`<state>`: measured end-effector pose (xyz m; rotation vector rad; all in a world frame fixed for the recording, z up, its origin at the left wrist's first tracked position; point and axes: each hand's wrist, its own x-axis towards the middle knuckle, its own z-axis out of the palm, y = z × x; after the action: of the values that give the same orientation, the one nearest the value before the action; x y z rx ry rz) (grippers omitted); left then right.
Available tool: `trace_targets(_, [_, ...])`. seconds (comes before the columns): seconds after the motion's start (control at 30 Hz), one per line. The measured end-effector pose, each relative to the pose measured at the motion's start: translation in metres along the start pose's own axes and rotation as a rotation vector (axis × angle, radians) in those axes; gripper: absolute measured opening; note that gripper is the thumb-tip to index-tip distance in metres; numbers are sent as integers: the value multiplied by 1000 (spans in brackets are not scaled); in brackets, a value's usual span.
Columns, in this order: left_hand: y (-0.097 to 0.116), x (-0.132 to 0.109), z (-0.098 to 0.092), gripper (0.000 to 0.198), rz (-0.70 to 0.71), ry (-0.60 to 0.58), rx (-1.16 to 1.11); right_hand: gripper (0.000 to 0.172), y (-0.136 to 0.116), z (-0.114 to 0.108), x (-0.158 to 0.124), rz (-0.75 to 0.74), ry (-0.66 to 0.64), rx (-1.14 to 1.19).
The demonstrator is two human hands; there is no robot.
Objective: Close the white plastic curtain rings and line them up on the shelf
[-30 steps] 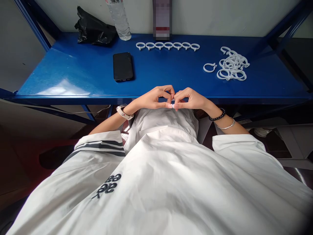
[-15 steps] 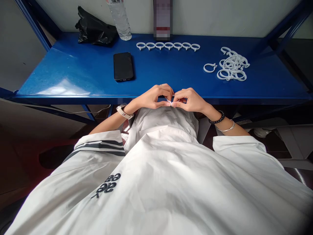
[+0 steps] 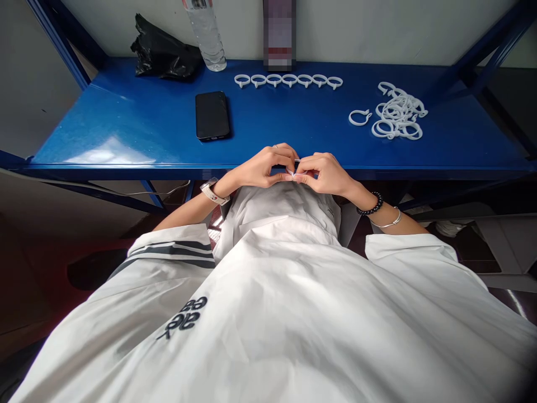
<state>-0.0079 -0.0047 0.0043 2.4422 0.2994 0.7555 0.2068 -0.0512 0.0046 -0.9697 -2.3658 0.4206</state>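
A white plastic ring (image 3: 292, 174) is pinched between both hands at the table's front edge; fingers hide most of it. My left hand (image 3: 271, 167) closes thumb and fingertips on its left side. From the other side, my right hand (image 3: 322, 172) grips it the same way, the two thumb tips almost meeting. Several like rings (image 3: 289, 81) stand in a row at the back of the table, each with a small tab towards me. To the right lies a tangled pile of white rings (image 3: 396, 112), with one open ring (image 3: 359, 117) apart on its left.
The blue table (image 3: 146, 120) has a raised frame at both sides. A black phone (image 3: 212, 115) lies left of centre. Behind it are a crumpled black plastic bag (image 3: 165, 56) and a clear water bottle (image 3: 207, 39). A blurred upright box (image 3: 279, 36) stands against the wall.
My right hand has shifted very slightly left and down, its thumb closer against the ring's joint. The rings on the table lie as before.
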Motion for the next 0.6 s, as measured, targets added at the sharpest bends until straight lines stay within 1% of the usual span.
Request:
trace_targets(0.1, [-2,-1,1,52,14,3,16,45,1,0,0,-31,8,-7])
trace_targets(0.23, [0,-1,1,55,-6,15,6,46,2,1,-1,-89,33,-7])
trace_targets(0.33, [5,0,-1,56,-28,44,-42,43,2,3,-2,-100,114,9])
trace_targets(0.43, [8,0,-2,57,-53,94,-98,37,2,4,-3,-73,184,38])
trace_targets(0.5, [8,-1,-1,59,-57,124,-148,36,2,4,-4,-78,187,52])
trace_targets(0.6, [4,-2,1,70,-59,136,-210,32,2,6,-3,-142,177,25])
